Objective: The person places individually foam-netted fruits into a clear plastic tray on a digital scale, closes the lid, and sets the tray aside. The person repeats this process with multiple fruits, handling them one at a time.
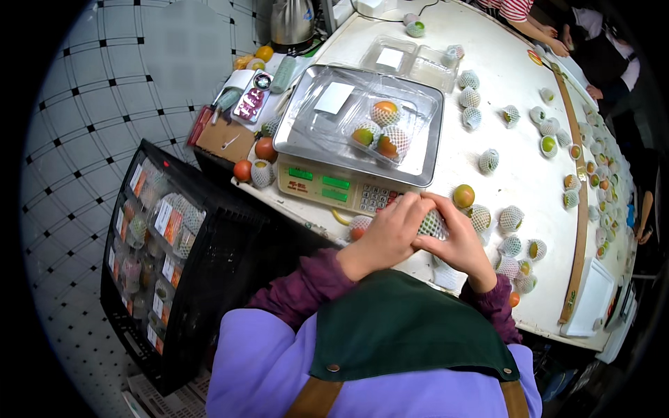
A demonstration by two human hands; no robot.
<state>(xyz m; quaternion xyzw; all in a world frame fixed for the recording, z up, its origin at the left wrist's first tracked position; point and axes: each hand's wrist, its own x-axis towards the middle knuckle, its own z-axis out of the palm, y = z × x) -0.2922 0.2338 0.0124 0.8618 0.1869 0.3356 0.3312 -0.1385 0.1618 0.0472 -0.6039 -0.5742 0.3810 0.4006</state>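
Both of my hands are around one greenish fruit in a white foam net (433, 225), just in front of the scale's keypad. My left hand (389, 232) is on its left side and my right hand (457, 232) curves round its right side. The digital scale (324, 190) has lit green displays and a steel pan (292, 133). On the pan lies an open clear plastic clamshell box (319, 123), its lid bearing a white label. Three netted tomatoes (387, 112) sit in the box. A bare greenish-orange tomato (463, 196) lies beyond my right hand.
Netted fruits (511, 218) are scattered over the white table (460, 141), more beyond a wooden strip (579, 209). Empty clamshells (431, 68) stand behind the scale. A black crate (183, 271) of packed boxes is at left. A kettle (292, 23) stands at the back; other people's hands (556, 44) are far right.
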